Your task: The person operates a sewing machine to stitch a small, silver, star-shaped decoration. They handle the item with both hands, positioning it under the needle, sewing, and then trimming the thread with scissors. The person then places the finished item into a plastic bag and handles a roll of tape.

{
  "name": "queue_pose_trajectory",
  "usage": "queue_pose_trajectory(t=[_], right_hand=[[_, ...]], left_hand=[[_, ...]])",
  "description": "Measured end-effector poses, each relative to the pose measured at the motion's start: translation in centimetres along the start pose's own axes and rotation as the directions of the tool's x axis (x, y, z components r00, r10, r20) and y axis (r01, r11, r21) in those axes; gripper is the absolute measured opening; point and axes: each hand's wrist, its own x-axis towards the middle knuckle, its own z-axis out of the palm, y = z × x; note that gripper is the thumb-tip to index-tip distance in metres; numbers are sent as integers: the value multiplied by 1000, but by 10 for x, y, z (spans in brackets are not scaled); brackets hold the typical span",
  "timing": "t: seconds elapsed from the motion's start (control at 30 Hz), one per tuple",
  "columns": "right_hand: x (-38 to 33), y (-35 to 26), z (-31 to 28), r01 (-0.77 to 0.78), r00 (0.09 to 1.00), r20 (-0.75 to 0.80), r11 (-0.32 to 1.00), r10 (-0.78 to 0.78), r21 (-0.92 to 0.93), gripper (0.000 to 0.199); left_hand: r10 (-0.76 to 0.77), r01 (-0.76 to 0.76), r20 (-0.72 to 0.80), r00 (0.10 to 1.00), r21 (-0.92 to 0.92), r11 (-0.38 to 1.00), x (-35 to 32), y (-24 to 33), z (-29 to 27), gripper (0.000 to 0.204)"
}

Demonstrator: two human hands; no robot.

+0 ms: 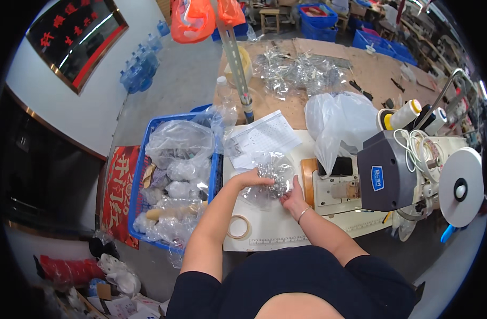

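Observation:
My left hand (250, 177) grips the near left side of a clear plastic bag (270, 178) filled with small shiny silvery pieces, which lies on the white sewing table (275, 231). My right hand (293, 198) holds the bag's right side, fingers curled against it, a thin bracelet on the wrist. The bag sits just left of the sewing machine (360, 178). A printed paper sheet (262, 138) lies just beyond the bag.
A blue crate (140, 175) of filled clear bags stands left of the table. A tape roll (238, 227) lies near my left forearm. Thread cones (408, 113), a white plastic bag (339, 122) and heaps of clear bags on a brown table (328, 69) are beyond.

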Motion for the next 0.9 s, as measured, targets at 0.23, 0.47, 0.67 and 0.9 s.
queue_pose_trajectory(t=[0.23, 0.47, 0.67, 0.9], right_hand=[[2, -5, 13, -2, 1000, 9, 1000, 2, -7, 56], [22, 14, 10, 232, 970, 66, 973, -232, 10, 53], [-17, 0, 6, 125, 977, 153, 982, -147, 145, 69], [8, -19, 5, 15, 983, 178, 982, -49, 188, 59]], left_hand=[[18, -24, 213, 977, 26, 999, 23, -8, -18, 96], [127, -129, 43, 991, 557, 820, 11, -7, 2, 127], [89, -33, -51, 995, 663, 748, 17, -1, 17, 142], [-6, -23, 193, 981, 146, 989, 51, -4, -5, 145]])
